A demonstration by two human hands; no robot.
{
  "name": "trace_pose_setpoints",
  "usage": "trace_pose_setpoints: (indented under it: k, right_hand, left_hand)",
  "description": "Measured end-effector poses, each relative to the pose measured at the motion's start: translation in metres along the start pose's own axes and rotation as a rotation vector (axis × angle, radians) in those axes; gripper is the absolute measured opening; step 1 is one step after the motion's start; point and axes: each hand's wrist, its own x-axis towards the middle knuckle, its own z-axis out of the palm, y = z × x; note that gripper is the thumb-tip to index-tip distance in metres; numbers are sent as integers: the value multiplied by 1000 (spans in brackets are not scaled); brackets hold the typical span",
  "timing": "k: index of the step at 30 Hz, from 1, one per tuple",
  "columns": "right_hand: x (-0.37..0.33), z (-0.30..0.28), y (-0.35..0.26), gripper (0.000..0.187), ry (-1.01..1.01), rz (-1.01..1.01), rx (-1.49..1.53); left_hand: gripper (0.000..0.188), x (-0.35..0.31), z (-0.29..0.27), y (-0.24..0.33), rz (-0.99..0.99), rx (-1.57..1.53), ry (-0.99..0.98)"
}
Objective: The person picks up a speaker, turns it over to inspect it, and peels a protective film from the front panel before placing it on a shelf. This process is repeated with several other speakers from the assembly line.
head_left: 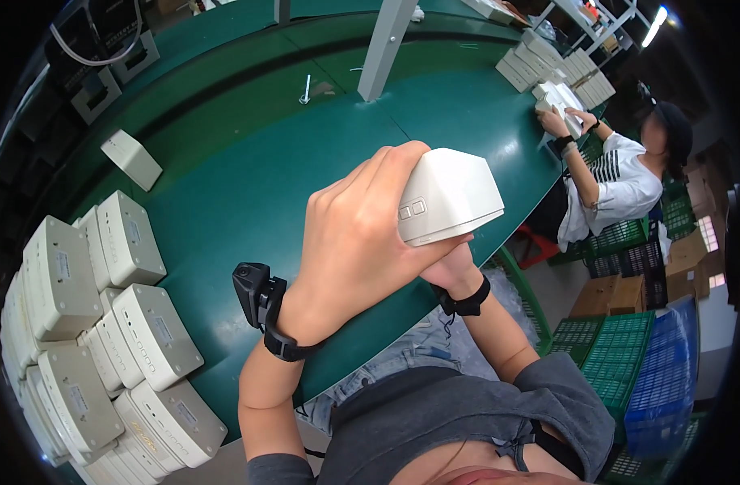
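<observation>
Above the green tabletop I hold up a white box-shaped device (455, 190) with angled edges and two small square marks on its side. My left hand (358, 210) wraps over its left side, thumb along the bottom edge. Beneath it, my right hand (452, 265) grips from below; most of its fingers are hidden behind the device and the left hand. Both wrists wear black straps, the left one carrying a small black camera-like unit (257, 291).
Stacks of similar white devices (156, 335) fill the table's left end, and a single one (132, 159) lies farther back. A grey post (386, 52) rises from the green table (248, 194). At right, a co-worker (620, 174) handles a white device (560, 109) near crates (616, 347).
</observation>
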Motion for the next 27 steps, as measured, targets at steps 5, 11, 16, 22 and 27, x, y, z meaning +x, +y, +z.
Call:
trace_pose_setpoints:
  k: [5,11,16,22,27]
  right_hand:
    - [-2,-9,-1,65,15,-94,-53]
    - [2,12,-44,79,134,-800,-674]
    - [-13,49,-84,78,-67,-700,-1273]
    - [-26,51,-69,71,-99,-534,-1298]
    - [-27,42,-40,70,-170,-458,-1183]
  left_hand:
    - [64,-1,1,-1,23,-55,11]
    - [63,0,0,0,12,-60,35]
    - [61,-5,2,3,-26,-47,-60]
    - [70,-24,-1,12,-177,-24,-238]
    - [87,-58,-7,23,-502,-248,-150]
